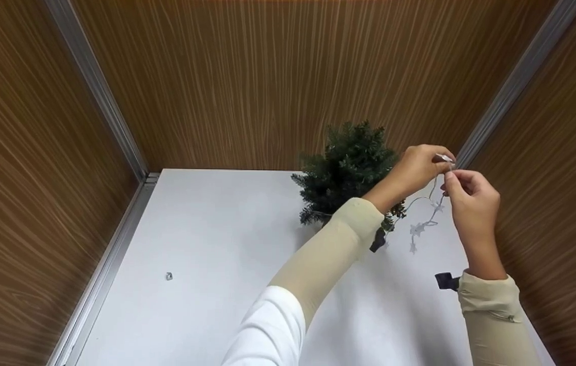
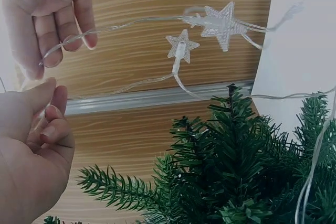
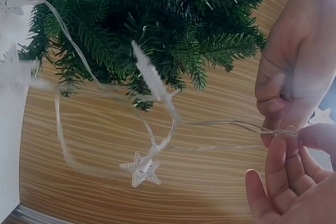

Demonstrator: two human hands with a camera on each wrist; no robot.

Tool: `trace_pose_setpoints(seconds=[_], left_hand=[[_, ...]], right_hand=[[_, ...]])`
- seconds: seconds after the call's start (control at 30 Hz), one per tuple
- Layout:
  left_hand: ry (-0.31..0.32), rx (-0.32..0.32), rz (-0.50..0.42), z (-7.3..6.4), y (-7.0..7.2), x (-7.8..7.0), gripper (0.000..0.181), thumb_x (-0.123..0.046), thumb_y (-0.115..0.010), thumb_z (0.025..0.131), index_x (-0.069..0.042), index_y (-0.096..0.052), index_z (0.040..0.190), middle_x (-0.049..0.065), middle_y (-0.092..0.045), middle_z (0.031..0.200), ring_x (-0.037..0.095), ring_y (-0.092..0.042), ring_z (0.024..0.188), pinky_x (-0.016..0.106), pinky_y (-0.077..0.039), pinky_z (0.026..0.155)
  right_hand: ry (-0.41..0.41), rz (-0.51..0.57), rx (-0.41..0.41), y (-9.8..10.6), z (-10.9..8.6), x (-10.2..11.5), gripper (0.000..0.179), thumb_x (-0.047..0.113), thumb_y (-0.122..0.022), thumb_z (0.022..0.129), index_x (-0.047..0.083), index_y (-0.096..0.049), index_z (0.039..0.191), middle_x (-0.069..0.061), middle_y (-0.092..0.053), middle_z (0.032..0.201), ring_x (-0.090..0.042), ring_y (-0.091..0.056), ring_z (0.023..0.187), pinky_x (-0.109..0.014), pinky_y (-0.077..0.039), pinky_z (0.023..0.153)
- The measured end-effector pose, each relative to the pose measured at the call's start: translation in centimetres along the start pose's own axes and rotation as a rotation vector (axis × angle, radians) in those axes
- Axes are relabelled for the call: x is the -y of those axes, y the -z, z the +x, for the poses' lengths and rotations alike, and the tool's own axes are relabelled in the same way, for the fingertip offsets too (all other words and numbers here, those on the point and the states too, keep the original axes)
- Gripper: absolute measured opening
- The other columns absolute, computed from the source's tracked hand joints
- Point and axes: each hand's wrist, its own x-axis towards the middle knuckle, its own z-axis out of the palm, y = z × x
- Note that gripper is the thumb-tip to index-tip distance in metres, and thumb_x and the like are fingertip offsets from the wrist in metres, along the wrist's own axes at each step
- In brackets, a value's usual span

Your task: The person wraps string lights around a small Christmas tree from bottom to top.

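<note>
A clear-wired star string light hangs beside a small artificial Christmas tree (image 1: 349,168), at its right. My left hand (image 1: 422,165) reaches past the tree and pinches the string's wire, with a pale star (image 1: 444,158) by its fingertips. Close below it, my right hand (image 1: 473,203) pinches the wire between thumb and finger. In the left wrist view, a large clear star (image 2: 223,24) and a smaller star (image 2: 180,51) hang on wires leading to both hands. Another star (image 3: 140,169) dangles under the green branches in the right wrist view. Some wire lies against the tree.
The tree stands on a white table (image 1: 206,229), near the wood-grain back wall (image 1: 267,86). A small shiny piece (image 1: 168,276) lies at the table's left. Wood-grain side walls and metal rails (image 1: 105,91) enclose the space, the right wall close to my right arm.
</note>
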Motion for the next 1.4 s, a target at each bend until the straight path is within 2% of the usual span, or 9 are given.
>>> trace_pose_setpoints(seconds=[0.23, 0.4, 0.63, 0.87, 1.07, 1.27, 1.4], left_hand=[[0.029, -0.010, -0.042, 0.1, 0.4, -0.1, 0.012, -0.015, -0.067, 0.098, -0.017, -0.077, 0.104, -0.009, -0.072, 0.099, 0.001, -0.062, 0.085, 0.012, -0.047, 0.071], [-0.002, -0.038, 0.014, 0.6, 1.0, 0.0, 0.011, -0.012, -0.067, 0.097, -0.015, -0.078, 0.100, -0.007, -0.074, 0.097, 0.002, -0.062, 0.085, 0.010, -0.046, 0.072], [0.024, -0.053, 0.017, 1.4, 2.3, -0.1, 0.012, -0.015, -0.067, 0.098, -0.016, -0.078, 0.101, -0.007, -0.074, 0.100, 0.002, -0.064, 0.088, 0.012, -0.047, 0.071], [0.031, -0.063, 0.047, 2.2, 3.1, 0.2, 0.013, -0.011, -0.067, 0.098, -0.014, -0.078, 0.102, -0.005, -0.074, 0.104, 0.005, -0.062, 0.089, 0.013, -0.046, 0.072], [0.035, -0.042, 0.069, 2.8, 3.6, -0.1, 0.014, -0.010, -0.066, 0.098, -0.014, -0.078, 0.103, -0.005, -0.073, 0.106, 0.006, -0.060, 0.088, 0.015, -0.046, 0.069], [0.045, -0.054, 0.073, 3.7, 5.0, -0.1, 0.015, -0.009, -0.066, 0.098, -0.014, -0.078, 0.105, -0.004, -0.074, 0.109, 0.006, -0.062, 0.092, 0.016, -0.047, 0.073], [0.066, -0.065, 0.058, 4.2, 6.2, 0.5, 0.017, -0.008, -0.063, 0.099, -0.013, -0.078, 0.107, -0.003, -0.074, 0.110, 0.007, -0.064, 0.096, 0.016, -0.048, 0.076]], right_hand=[[0.004, -0.011, 0.015, -0.1, -0.4, 0.1, 0.022, 0.011, -0.063, 0.098, -0.008, -0.069, 0.107, 0.014, -0.065, 0.077, 0.000, -0.063, 0.071, -0.011, -0.050, 0.069], [0.023, -0.007, 0.018, -0.5, -1.0, 0.3, 0.022, 0.014, -0.066, 0.098, -0.006, -0.072, 0.105, 0.014, -0.064, 0.076, -0.002, -0.063, 0.070, -0.012, -0.050, 0.067], [0.030, -0.007, 0.041, -1.2, -2.1, 1.3, 0.021, 0.015, -0.067, 0.097, -0.004, -0.074, 0.104, 0.015, -0.065, 0.075, -0.004, -0.064, 0.069, -0.012, -0.050, 0.067], [0.039, -0.060, 0.080, -1.8, -3.2, 2.1, 0.023, 0.019, -0.066, 0.098, -0.002, -0.074, 0.105, 0.011, -0.065, 0.077, -0.004, -0.063, 0.073, -0.012, -0.049, 0.068], [0.054, -0.093, 0.094, -1.7, -4.2, 2.4, 0.022, 0.018, -0.065, 0.099, -0.001, -0.074, 0.106, 0.005, -0.067, 0.081, -0.003, -0.062, 0.079, -0.013, -0.047, 0.069], [0.075, -0.119, 0.123, -1.9, -4.5, 2.5, 0.024, 0.021, -0.064, 0.100, 0.000, -0.074, 0.108, -0.008, -0.070, 0.087, -0.004, -0.062, 0.083, -0.015, -0.045, 0.070], [0.076, -0.128, 0.143, -1.9, -4.8, 2.6, 0.026, 0.022, -0.063, 0.101, 0.000, -0.074, 0.110, -0.009, -0.070, 0.089, -0.004, -0.061, 0.085, -0.015, -0.045, 0.073]])
